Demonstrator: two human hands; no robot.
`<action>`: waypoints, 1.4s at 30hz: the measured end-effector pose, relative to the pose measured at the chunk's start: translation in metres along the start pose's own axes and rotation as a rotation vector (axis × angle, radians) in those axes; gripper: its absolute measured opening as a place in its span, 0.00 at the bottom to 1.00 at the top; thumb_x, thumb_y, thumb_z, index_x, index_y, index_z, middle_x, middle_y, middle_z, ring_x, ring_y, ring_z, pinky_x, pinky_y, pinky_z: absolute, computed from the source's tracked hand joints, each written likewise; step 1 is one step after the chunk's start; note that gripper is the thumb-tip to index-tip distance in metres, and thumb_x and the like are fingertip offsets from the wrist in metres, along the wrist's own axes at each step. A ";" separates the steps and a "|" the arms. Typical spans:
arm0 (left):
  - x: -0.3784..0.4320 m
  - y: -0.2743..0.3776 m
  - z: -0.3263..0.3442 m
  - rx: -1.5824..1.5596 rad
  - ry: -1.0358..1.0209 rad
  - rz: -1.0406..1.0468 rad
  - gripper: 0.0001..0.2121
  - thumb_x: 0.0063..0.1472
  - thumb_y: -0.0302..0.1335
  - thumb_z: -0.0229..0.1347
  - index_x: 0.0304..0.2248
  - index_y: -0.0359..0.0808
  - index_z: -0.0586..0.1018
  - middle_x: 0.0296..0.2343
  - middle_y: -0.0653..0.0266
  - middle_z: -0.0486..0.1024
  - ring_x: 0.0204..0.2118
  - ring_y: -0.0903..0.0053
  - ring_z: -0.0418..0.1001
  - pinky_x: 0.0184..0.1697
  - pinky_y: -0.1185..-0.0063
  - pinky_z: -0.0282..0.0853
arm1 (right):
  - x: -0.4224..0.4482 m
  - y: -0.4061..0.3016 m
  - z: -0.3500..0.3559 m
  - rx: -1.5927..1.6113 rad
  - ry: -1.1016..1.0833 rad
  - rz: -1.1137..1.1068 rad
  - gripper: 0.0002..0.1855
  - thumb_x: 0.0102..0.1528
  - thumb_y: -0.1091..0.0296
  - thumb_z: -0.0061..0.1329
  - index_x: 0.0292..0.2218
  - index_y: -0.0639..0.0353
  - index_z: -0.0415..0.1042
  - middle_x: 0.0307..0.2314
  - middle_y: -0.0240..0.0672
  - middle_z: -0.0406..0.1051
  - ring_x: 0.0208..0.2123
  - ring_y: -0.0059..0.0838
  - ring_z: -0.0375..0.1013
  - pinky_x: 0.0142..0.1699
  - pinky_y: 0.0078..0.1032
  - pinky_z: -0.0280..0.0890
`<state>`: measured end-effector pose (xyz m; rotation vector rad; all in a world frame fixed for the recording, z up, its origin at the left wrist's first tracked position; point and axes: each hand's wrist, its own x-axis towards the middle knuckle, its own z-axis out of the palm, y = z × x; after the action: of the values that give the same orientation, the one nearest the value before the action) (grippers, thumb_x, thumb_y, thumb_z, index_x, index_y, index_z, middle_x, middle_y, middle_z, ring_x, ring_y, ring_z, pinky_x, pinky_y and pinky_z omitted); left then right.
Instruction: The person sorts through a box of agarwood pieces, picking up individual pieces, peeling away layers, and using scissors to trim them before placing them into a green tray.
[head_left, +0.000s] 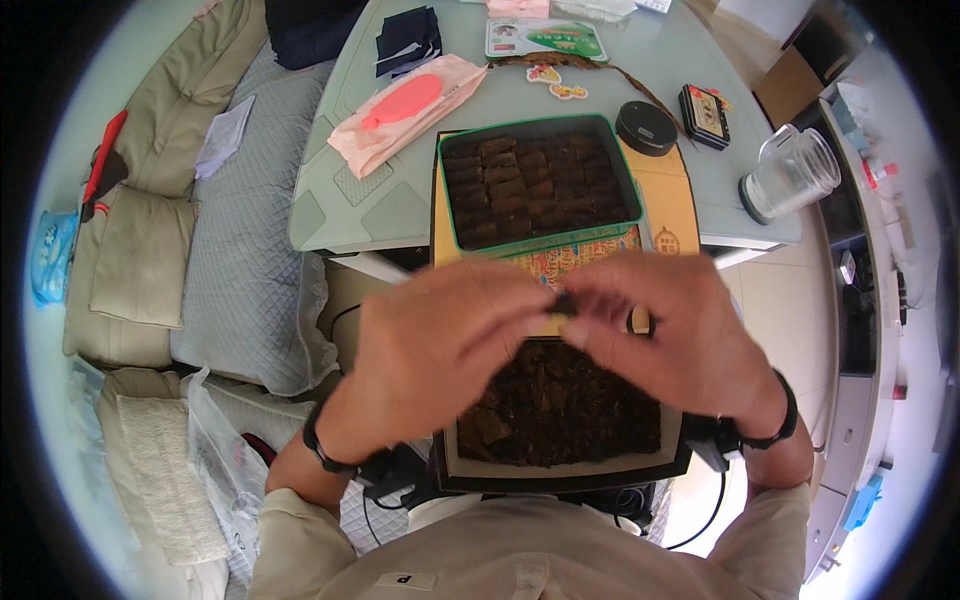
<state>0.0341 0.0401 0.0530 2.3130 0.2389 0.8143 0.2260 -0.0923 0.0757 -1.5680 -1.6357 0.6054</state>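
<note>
My left hand (442, 337) and my right hand (660, 330) meet fingertip to fingertip, blurred by motion. Between them is a small dark piece (562, 304), too blurred to identify, pinched from both sides. Below lies an open box (562, 481) with a dark rim, holding crumpled dark brown flakes (570, 405) that look like dried leaf. Beyond my hands stands a green-rimmed rectangular tin (551, 244), filled with short dark brown rolls (525, 176) in close rows. It rests on a yellow-lined box lid (679, 195) with a printed pattern.
The glass-topped table (405, 214) also bears a pink wipes pack (409, 112), a green-and-white tin lid (546, 39), a long dried leaf (555, 60), a round black container (646, 127), a cassette-patterned case (705, 116) and a glass jug (795, 172). A sofa (247, 210) flanks the left.
</note>
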 end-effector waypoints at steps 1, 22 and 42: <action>0.008 -0.006 -0.003 -0.036 0.012 -0.078 0.09 0.53 0.19 0.65 0.35 0.31 0.82 0.32 0.61 0.82 0.31 0.75 0.80 0.35 0.80 0.74 | 0.006 0.003 -0.002 -0.015 0.052 -0.022 0.13 0.55 0.72 0.58 0.40 0.67 0.74 0.25 0.43 0.74 0.26 0.35 0.78 0.31 0.27 0.71; 0.034 -0.072 0.016 0.089 0.000 -0.269 0.06 0.54 0.18 0.63 0.32 0.30 0.84 0.29 0.60 0.81 0.31 0.77 0.78 0.35 0.80 0.72 | 0.068 0.057 0.019 -0.068 0.081 0.122 0.09 0.50 0.76 0.56 0.34 0.71 0.75 0.27 0.52 0.77 0.31 0.49 0.78 0.38 0.36 0.72; 0.033 -0.078 0.020 0.050 0.031 -0.158 0.05 0.51 0.17 0.62 0.29 0.30 0.83 0.29 0.58 0.80 0.31 0.65 0.78 0.34 0.74 0.73 | 0.071 0.053 0.024 -0.157 0.082 0.183 0.09 0.50 0.73 0.55 0.32 0.71 0.78 0.26 0.54 0.76 0.31 0.52 0.78 0.38 0.37 0.71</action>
<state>0.0760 0.1014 0.0072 2.2954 0.4545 0.7723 0.2435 -0.0118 0.0353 -1.8471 -1.5198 0.5103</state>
